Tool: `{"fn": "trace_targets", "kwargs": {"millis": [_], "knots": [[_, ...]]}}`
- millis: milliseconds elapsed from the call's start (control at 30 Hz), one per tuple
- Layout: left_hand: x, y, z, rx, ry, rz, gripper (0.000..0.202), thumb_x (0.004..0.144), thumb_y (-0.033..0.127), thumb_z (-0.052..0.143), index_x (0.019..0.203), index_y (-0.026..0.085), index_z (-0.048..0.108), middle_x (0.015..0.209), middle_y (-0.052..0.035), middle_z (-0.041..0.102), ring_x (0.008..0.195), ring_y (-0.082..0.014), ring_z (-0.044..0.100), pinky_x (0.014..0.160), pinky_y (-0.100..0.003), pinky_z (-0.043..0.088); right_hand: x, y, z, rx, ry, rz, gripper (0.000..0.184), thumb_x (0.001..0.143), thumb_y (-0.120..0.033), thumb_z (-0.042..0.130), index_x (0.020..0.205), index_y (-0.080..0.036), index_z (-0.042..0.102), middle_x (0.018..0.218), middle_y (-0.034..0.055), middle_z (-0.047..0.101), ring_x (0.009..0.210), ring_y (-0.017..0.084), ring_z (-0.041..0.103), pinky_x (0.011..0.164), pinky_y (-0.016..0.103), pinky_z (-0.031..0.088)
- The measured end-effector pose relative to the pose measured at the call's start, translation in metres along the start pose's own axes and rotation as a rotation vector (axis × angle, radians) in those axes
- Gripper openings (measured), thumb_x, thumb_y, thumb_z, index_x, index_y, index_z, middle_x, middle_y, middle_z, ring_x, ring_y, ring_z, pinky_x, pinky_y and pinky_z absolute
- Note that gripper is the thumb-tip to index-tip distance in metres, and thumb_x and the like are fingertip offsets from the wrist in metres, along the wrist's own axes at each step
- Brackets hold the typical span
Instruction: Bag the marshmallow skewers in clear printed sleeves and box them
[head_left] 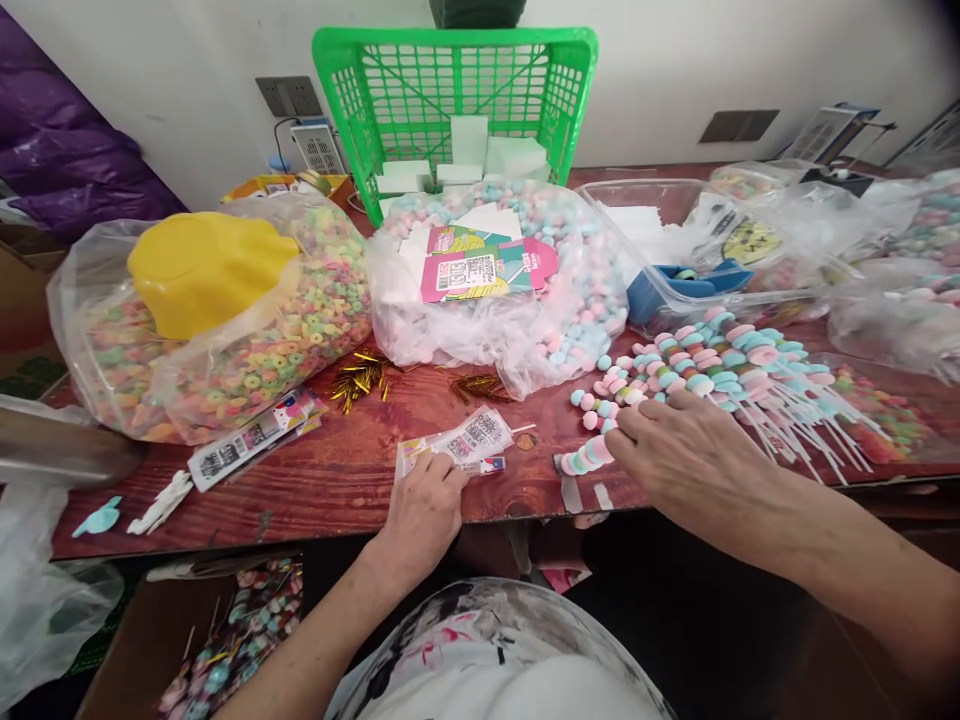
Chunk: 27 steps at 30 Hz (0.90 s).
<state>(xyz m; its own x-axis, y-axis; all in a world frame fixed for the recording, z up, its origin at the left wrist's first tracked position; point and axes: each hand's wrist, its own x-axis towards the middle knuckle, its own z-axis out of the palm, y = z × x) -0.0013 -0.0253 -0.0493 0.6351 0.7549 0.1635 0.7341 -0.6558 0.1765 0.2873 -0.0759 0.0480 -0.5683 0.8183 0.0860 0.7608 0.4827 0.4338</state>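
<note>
My left hand [429, 505] is at the table's front edge, its fingers closed on a clear printed plastic wrapper [480, 437]. A white stick end pokes out to the wrapper's right. My right hand [697, 450] is curled over one end of a candy skewer [586, 458] of pink, white and blue pieces lying near the edge; its fingertips are partly hidden. Just beyond that hand lies a pile of candy skewers [720, 360], their white sticks pointing toward the front right. More printed wrappers [255, 440] lie in a stack to the left.
A bag of ring candies [315, 290] with a yellow bowl [210, 270] stands left. Behind my hands are a bag of pastel candies [577, 310], with printed cards on it, and a green basket [454, 40]. Gold tinsel ties [360, 380] lie between. A clear tub [645, 190] stands right.
</note>
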Motion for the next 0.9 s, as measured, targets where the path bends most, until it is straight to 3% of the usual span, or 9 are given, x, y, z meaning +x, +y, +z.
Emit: {"fn": "trace_targets", "kwargs": {"millis": [67,167,267,400,567,733,833,900], "knots": [[0.002,-0.005,0.005,-0.108,0.107,-0.018,0.019,0.087,0.012,0.051,0.075,0.017,0.065,0.081,-0.0074,0.063,0.082,-0.0217,0.054,0.071,-0.033,0.046,0.005,-0.001,0.003,-0.002,-0.001,-0.037,0.02,0.074,-0.004,0.05,0.086,-0.02,0.057,0.086,0.0076,0.058,0.08,0.024,0.051,0.076,0.039,0.032],[0.003,-0.011,0.01,-0.202,0.203,-0.051,0.019,0.086,0.016,0.056,0.068,0.016,0.062,0.074,-0.0058,0.061,0.077,-0.0201,0.053,0.069,-0.032,0.045,0.003,-0.001,0.006,0.016,-0.032,-0.016,0.019,0.073,-0.004,0.052,0.082,-0.02,0.057,0.081,0.0066,0.058,0.074,0.022,0.05,0.068,0.036,0.03],[-0.002,-0.01,0.008,-0.163,0.139,-0.003,0.017,0.088,0.016,0.054,0.075,0.016,0.064,0.078,-0.0064,0.063,0.079,-0.0209,0.054,0.073,-0.034,0.046,-0.006,-0.001,0.011,0.053,-0.117,0.044,0.018,0.067,-0.003,0.055,0.074,-0.019,0.057,0.07,0.0046,0.056,0.059,0.018,0.046,0.059,0.033,0.024],[-0.007,-0.008,-0.001,-0.114,-0.005,0.087,0.023,0.087,0.005,0.046,0.088,0.016,0.066,0.089,-0.0085,0.065,0.088,-0.0226,0.055,0.078,-0.035,0.048,-0.021,-0.006,0.019,0.101,-0.17,0.122,0.017,0.064,-0.003,0.055,0.068,-0.019,0.058,0.066,0.0049,0.059,0.058,0.019,0.051,0.057,0.033,0.025],[-0.003,-0.016,-0.002,-0.227,0.053,0.042,0.024,0.088,0.007,0.045,0.08,0.016,0.066,0.083,-0.0076,0.065,0.083,-0.0201,0.057,0.076,-0.033,0.047,-0.042,-0.01,0.023,0.131,-0.176,0.178,0.024,0.062,0.002,0.049,0.065,-0.02,0.058,0.061,0.0027,0.061,0.051,0.02,0.055,0.053,0.032,0.027],[0.003,-0.028,0.001,-0.474,0.131,-0.089,0.017,0.084,0.013,0.055,0.069,0.016,0.061,0.07,-0.0022,0.062,0.068,-0.015,0.056,0.065,-0.027,0.043,-0.064,-0.005,0.02,0.172,0.054,0.31,0.023,0.084,-0.009,0.041,0.076,-0.02,0.059,0.067,0.0024,0.062,0.058,0.021,0.06,0.056,0.033,0.036],[0.003,-0.032,-0.001,-0.567,0.162,-0.114,0.018,0.082,0.018,0.057,0.065,0.017,0.058,0.065,0.0002,0.059,0.063,-0.0131,0.054,0.061,-0.024,0.041,-0.067,-0.013,0.023,0.401,0.298,0.416,0.017,0.093,-0.024,0.044,0.091,-0.021,0.061,0.08,0.0032,0.068,0.07,0.019,0.065,0.063,0.031,0.045],[0.002,-0.033,-0.001,-0.611,0.165,-0.118,0.018,0.082,0.02,0.059,0.064,0.017,0.058,0.065,0.0003,0.059,0.063,-0.0129,0.054,0.061,-0.024,0.041,-0.061,-0.025,0.026,0.587,0.439,0.469,0.011,0.092,-0.025,0.05,0.095,-0.021,0.06,0.083,0.0031,0.069,0.073,0.017,0.066,0.066,0.028,0.049]]}}
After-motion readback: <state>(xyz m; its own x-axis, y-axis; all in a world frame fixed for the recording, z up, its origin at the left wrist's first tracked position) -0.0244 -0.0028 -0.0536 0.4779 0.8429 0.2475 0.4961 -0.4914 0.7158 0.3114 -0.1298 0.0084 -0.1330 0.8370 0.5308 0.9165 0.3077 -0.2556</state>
